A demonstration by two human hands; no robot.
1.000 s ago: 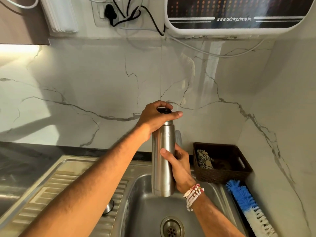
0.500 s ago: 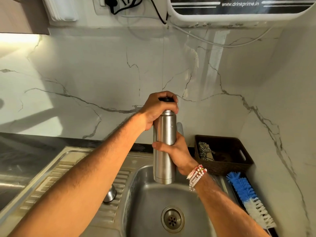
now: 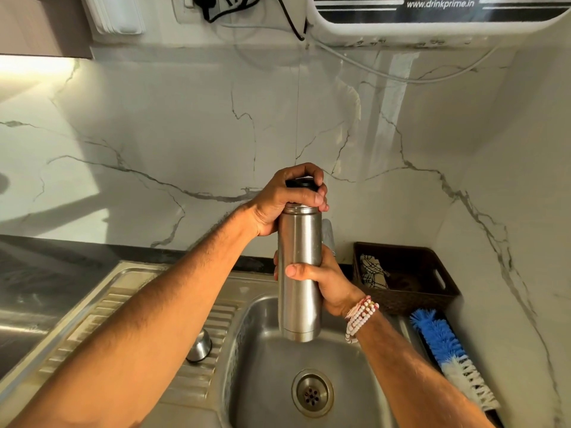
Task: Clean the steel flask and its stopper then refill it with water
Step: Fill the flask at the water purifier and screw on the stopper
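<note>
**Desk:** Where's the flask?

**Me:** I see the flask (image 3: pixel 298 273) upright in the air over the sink (image 3: pixel 256 366), with the drain (image 3: pixel 312 392) at 6 o'clock below its base. My right hand (image 3: pixel 321 279) is wrapped round the body at about mid-height. My left hand (image 3: pixel 284 199) is clenched over the black stopper (image 3: pixel 301 183), at 12 o'clock on the neck.

**Desk:** Which step?

**Me:** My guess is twisting the stopper, but I can't tell whether it's going on or off. I can't tell if there's water inside either.

**Desk:** Risks?

**Me:** Three.
1. The steel is smooth and may be wet. If the right hand slackens while the left twists, the body could spin in the grip or drop into the bowl. That would likely mean a dent, nothing worse.
2. The stopper could let go suddenly. Then the left hand jerks and the stopper falls into the bowl or flies toward the basket (image 3: pixel 404 299) at 3 o'clock.
3. If the flask is full and the stopper loose, any lean spills it.

**Desk:** Anything close by?

**Me:** The tap (image 3: pixel 327 234) is just behind the flask at 1 o'clock, partly hidden. A backward swing could knock it. A small steel cap (image 3: pixel 199 345) sits on the draining board (image 3: pixel 123 307) at 8 o'clock, well apart. The brush (image 3: pixel 438 338) lies at 4 o'clock beside the sink, out of the way.
</note>
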